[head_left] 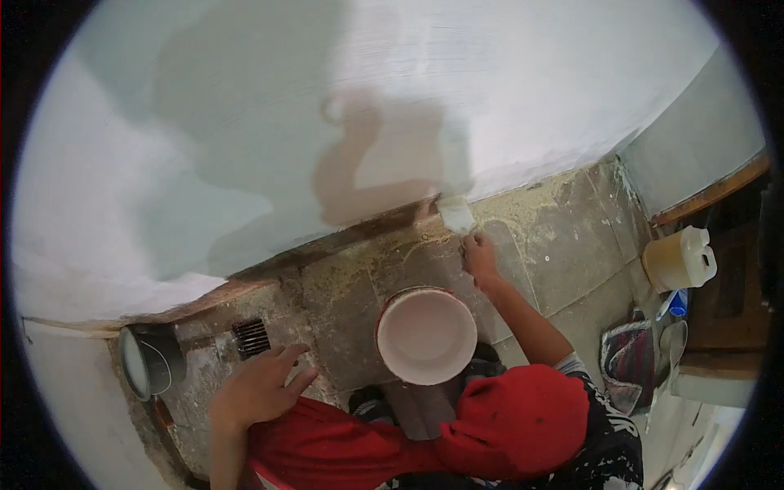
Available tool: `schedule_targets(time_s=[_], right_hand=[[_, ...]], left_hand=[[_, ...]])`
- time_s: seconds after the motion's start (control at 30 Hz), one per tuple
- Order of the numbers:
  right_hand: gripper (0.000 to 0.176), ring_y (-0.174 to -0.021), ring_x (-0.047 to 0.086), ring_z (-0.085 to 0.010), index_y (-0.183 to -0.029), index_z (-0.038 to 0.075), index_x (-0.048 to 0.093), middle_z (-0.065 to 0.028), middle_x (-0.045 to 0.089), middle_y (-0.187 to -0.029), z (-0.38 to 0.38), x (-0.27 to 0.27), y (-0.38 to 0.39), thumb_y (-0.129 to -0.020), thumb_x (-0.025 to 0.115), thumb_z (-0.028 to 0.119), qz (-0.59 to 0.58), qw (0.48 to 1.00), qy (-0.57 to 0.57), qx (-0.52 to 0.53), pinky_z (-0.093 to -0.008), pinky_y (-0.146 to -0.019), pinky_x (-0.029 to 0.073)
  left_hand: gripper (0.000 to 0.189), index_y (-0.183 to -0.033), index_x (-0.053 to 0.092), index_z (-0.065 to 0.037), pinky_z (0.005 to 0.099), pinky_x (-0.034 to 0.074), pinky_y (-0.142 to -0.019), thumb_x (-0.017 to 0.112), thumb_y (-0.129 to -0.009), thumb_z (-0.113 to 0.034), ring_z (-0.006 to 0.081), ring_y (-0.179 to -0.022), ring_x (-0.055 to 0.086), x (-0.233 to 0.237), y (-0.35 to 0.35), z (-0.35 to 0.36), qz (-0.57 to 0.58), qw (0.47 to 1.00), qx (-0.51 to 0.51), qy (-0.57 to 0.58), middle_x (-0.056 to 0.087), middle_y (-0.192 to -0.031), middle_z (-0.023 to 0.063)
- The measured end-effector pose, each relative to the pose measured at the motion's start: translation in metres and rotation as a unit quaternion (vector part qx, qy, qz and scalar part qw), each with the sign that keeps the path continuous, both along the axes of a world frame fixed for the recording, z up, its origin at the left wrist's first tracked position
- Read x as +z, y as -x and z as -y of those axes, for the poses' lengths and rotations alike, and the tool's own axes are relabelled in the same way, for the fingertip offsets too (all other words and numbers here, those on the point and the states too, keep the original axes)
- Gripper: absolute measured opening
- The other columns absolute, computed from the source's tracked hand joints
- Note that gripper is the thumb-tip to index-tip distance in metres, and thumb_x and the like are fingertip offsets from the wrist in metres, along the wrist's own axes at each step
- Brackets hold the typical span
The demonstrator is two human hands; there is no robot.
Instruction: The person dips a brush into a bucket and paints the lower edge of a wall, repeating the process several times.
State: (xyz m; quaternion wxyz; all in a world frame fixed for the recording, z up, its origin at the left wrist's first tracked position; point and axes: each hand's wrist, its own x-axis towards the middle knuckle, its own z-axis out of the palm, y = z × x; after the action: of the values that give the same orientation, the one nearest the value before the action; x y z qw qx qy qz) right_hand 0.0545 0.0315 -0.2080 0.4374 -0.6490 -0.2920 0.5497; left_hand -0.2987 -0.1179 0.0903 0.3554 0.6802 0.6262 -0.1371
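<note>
My right hand [480,260] is closed around a wide, pale paintbrush [456,216]. The brush's far end meets the foot of the white wall [555,98], just above the floor. My left hand [260,382] hangs by my red-clothed knee, fingers stretched out and apart, with nothing in it. Between my feet and the wall stands a round bucket [427,336], whitish inside, with reddish marks on its rim.
At the left corner a dark bucket with a wire handle [151,362] leans beside a floor drain grate [251,337]. To the right are a yellowish jerrycan [679,260], a blue-and-white item [673,304], a patterned cloth [627,359] and wooden furniture [727,302]. Stained tiles [563,245] cover the floor.
</note>
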Motion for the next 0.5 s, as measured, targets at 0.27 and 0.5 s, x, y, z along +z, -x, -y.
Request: schedule_targets(time_s=[0.27,0.5], right_hand=[[0.024,-0.051,0.048,-0.0107,-0.093,0.001,0.059,-0.0027,0.054,-0.069,0.003,0.029,-0.026,-0.095,0.055,0.024,0.015,0.999,0.036,0.0,-0.0297,-0.044,0.036],[0.024,-0.051,0.047,-0.0108,-0.095,0.001,0.06,-0.0014,0.054,-0.069,0.0,0.041,-0.023,-0.096,0.056,0.024,-0.008,0.999,0.032,0.031,-0.0292,-0.045,0.037]], left_hand=[[0.051,-0.132,0.055,-0.002,0.047,0.048,-0.096,0.051,-0.1,-0.042,0.0407,-0.111,0.061,0.0,-0.002,-0.001,-0.014,1.0,-0.005,0.009,0.064,-0.115,0.0234],[0.051,-0.133,0.054,-0.002,0.0468,0.048,-0.096,0.051,-0.1,-0.042,0.041,-0.111,0.061,0.005,-0.006,-0.003,-0.026,0.999,0.003,0.028,0.064,-0.117,0.024]])
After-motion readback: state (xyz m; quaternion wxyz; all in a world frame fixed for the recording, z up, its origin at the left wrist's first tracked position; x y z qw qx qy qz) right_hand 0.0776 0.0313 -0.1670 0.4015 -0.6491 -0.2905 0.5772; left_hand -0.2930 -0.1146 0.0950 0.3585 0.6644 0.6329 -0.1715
